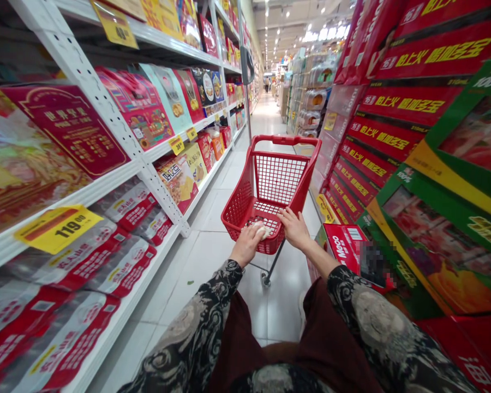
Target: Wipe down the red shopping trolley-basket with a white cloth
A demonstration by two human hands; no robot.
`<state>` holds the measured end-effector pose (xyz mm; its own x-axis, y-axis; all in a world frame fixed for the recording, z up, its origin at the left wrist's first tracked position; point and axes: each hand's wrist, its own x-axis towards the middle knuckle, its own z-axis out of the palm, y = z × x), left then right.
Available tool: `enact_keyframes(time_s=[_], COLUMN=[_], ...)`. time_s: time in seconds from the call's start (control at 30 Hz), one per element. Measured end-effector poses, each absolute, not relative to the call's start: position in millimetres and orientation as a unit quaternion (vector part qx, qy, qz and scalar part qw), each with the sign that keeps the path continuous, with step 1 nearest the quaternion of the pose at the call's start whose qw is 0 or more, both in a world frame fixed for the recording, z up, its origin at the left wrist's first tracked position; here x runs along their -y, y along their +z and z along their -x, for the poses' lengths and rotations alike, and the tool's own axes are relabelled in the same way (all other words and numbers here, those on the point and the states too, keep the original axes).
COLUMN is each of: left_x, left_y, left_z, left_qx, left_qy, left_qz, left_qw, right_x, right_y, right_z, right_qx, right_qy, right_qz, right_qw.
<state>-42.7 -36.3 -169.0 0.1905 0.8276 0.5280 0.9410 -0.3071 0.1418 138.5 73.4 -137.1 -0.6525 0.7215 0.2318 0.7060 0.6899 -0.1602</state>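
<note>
A red plastic shopping cart (278, 177) with a mesh wall and a tall looped handle stands on small wheels in front of me. My left hand (247, 244) lies on its near edge, fingers curled over a crumpled white tissue or cloth (263, 231). My right hand (294, 229) rests over the same edge a little further right, fingers draped down into the cart. The cart's interior is partly hidden by my hands, and only a mesh floor shows. Patterned dark sleeves cover both forearms.
White metal shelving (106, 109) with boxed goods and a yellow price tag (57, 229) lines the left. Stacked red and green boxes (433, 164) and a red Meco box (343, 245) stand on the right. A white tiled aisle (265, 114) runs ahead, with a distant person (267, 84).
</note>
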Motion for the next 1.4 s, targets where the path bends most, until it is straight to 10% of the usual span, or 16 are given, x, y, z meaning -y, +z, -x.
enact_keyframes(time_s=[1.4], left_x=[30.8], left_y=[-190.6], left_z=[40.4], left_qx=[0.639], left_qy=[-0.362], left_qz=[0.666], left_qw=[0.129], right_x=[-57.5], right_y=[-166.5], right_z=[-187.1], right_qx=[0.806], right_qy=[0.072], right_qz=[0.500], right_qw=[0.307])
